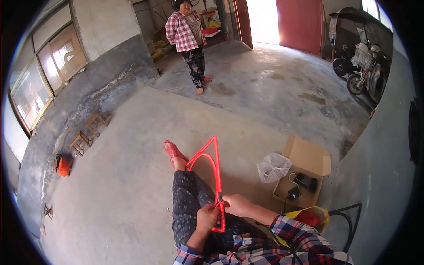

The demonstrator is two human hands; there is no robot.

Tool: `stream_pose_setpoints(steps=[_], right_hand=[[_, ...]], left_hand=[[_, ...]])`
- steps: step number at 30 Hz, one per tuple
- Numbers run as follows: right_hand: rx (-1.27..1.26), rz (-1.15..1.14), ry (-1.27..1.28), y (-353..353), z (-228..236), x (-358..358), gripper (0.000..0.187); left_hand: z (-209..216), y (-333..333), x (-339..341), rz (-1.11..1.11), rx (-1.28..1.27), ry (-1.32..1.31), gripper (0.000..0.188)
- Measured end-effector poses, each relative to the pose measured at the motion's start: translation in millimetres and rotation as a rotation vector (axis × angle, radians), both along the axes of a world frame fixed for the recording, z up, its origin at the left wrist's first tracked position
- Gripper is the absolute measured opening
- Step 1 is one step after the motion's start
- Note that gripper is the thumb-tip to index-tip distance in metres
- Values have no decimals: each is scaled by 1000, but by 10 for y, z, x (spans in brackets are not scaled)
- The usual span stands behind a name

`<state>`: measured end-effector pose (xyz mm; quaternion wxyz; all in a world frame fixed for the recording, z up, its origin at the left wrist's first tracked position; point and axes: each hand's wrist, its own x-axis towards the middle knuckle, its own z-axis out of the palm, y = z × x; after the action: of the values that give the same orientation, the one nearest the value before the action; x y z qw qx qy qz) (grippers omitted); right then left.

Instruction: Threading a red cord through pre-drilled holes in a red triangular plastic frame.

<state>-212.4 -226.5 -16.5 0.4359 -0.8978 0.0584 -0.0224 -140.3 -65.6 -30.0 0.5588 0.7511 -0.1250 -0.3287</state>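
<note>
Across my lap lies a triangular frame [216,163] wrapped in red cord, with an inner curved bar. One short stretch of its long side, just beside my fingers, shows dark and unwrapped. My left hand [207,217] is closed at the frame's near end, thumb and fingers against the red wrapping. My right hand [237,205] pinches at the bar right by the dark stretch. A thin red strand seems to run between the two hands, but the fingertips partly hide it. The frame's far corner points away from me, past my red shoe [173,151].
At right, an open cardboard box [285,191] holds black devices, beside a clear plastic bag [274,167]. Nearer sit a yellow bag [326,216] with red material and a black bare frame [353,225]. Wooden stools [81,142] line the left wall. A person [187,39] stands ahead; scooters [360,70] stand far right.
</note>
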Motion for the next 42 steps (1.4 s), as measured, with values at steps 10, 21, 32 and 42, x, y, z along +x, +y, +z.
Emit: stream_pose_setpoints(steps=[10,21,32,42], right_hand=[[245,-172,-264,-65,5,-13,35],[931,-124,-122,-143,618,-376,13],[1385,-398,-437,-1058,587,-585,29],[1042,-187,186,-155,197,-289,21]], left_hand=[[213,66,247,245,-81,-198,12],[488,-81,-27,163,-444,266,10],[150,-234,318,215,-149,-118,29],[104,-266,254,32,-329,503,26]])
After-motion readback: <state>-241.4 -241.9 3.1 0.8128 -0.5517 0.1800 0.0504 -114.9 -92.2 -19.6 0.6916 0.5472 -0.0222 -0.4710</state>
